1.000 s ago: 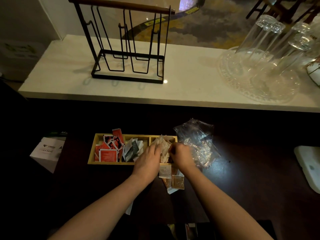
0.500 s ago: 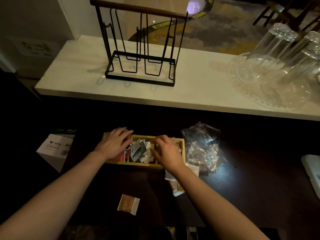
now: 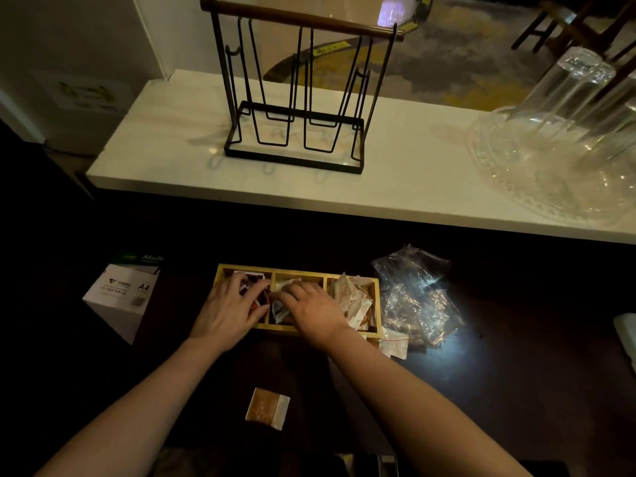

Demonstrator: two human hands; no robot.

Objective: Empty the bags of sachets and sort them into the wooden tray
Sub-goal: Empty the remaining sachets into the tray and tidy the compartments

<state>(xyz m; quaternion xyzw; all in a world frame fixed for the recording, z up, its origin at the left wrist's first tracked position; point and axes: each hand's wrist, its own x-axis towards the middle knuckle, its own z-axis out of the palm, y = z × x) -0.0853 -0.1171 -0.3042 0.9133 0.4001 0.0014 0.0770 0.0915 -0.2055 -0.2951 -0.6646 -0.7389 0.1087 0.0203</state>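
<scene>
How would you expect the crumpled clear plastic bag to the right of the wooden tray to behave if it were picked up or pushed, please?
The clear plastic bag looks thin and heavily creased, so it would probably be floppy and sag from wherever it is pinched. It appears nearly empty, so likely very light and apt to slide across the dark table when pushed. Its glossy film may be slippery.

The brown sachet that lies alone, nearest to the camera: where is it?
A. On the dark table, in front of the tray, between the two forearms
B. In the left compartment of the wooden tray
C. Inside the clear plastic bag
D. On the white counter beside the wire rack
A: the brown sachet lies flat on the dark table, apart from the wooden tray and untouched by either hand.
</scene>
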